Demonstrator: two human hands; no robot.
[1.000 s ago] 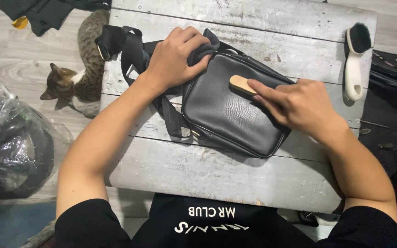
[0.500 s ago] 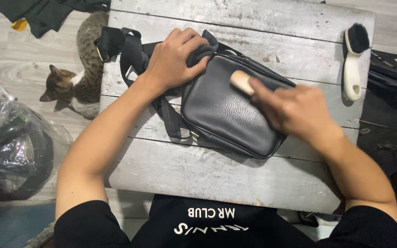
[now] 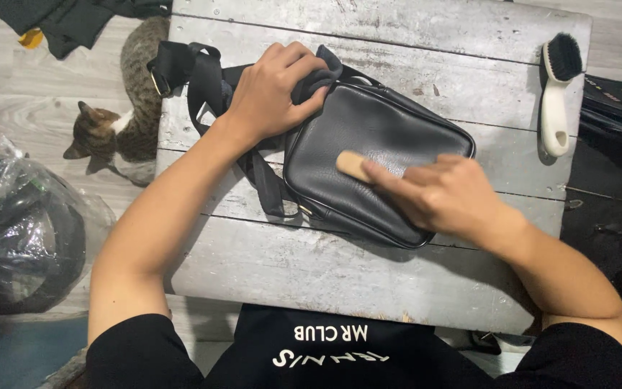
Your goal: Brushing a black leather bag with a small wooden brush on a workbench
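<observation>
A black leather bag (image 3: 368, 137) lies on a weathered grey wooden table (image 3: 368, 274). My left hand (image 3: 271, 90) presses down on the bag's upper left corner, gripping a dark cloth there next to the black strap (image 3: 192, 68). My right hand (image 3: 437, 194) holds a small wooden-backed brush (image 3: 353, 166) flat against the bag's front, near its lower middle. Most of the brush is hidden under my fingers.
A white-handled brush with black bristles (image 3: 557, 94) lies at the table's right edge. A tabby cat (image 3: 120, 122) lies on the floor left of the table. A plastic-wrapped dark object (image 3: 19, 230) sits at left; a black case (image 3: 617, 108) at right.
My right hand has slid the wooden brush down and to the left across the bag's front, from its upper right area to the lower middle. My left hand has stayed put.
</observation>
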